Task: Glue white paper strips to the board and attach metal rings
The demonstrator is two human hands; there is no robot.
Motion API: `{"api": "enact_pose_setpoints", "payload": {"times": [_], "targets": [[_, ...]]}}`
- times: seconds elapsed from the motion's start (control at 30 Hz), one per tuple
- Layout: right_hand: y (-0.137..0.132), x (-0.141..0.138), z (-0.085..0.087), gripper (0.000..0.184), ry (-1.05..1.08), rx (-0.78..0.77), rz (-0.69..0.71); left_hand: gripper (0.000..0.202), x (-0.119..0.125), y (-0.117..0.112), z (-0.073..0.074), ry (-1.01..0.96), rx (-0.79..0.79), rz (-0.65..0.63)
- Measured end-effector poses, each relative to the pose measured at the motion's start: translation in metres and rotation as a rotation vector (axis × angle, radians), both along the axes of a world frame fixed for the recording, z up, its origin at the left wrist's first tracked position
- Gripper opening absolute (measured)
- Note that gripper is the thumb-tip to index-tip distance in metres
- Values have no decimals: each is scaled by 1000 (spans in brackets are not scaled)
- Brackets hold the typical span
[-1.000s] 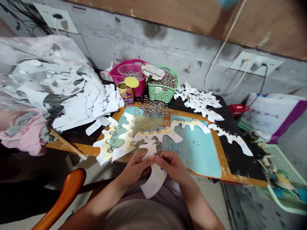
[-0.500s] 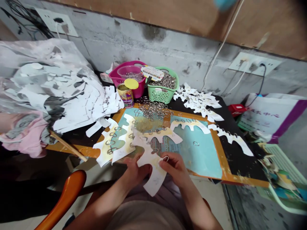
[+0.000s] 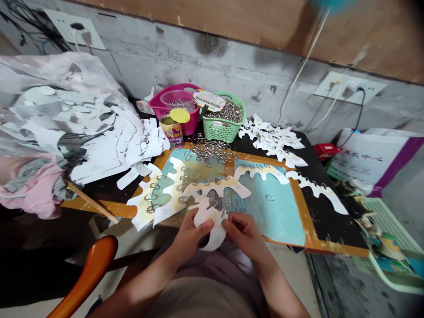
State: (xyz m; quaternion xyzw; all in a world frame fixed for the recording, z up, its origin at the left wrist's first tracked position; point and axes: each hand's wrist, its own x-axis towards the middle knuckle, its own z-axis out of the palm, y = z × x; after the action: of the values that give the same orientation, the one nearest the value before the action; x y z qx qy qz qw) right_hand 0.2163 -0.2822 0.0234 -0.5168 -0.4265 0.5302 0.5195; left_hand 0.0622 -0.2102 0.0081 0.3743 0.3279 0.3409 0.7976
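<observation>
A white cut piece with a scalloped edge and yellowish glue-like stains is curled between my hands, above my lap. My left hand is closed on its left side, thumb on top. The fingers of my right hand pinch its right edge beside a metal ring; the fingertips partly hide what they grip. Just beyond lies a similar white strip with rings along its edge. More ringed strips lie to the left, and another ringed strip lies on the blue board.
Loose metal rings are heaped near a can, a pink basket and a green basket of rings. White cut sheets pile up at left, finished-looking strips at back right. A stick juts over the table edge.
The white piece, flatter and hanging down before, is now bent and curled up. My left thumb has come over onto its face, and my right fingers stay at its right edge.
</observation>
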Motion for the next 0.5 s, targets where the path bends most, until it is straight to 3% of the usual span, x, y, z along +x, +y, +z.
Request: {"api": "enact_pose_setpoints", "payload": {"times": [0.1,0.17,0.3,0.37,0.5], "targets": [[-2,0,9,47,-144,19,-1,72,1,-1,6,-13,-61,26],[-4,2,13,46,-181,37,1,65,3,1,12,86,-58,7],[-6,4,17,45,-62,105,54,50,7,2,17,251,-46,-12],[-5,3,17,45,-60,111,33,51,7,2,14,213,-64,16],[-5,1,17,44,-235,103,-23,76,7,1,8,-85,-97,-37]]}}
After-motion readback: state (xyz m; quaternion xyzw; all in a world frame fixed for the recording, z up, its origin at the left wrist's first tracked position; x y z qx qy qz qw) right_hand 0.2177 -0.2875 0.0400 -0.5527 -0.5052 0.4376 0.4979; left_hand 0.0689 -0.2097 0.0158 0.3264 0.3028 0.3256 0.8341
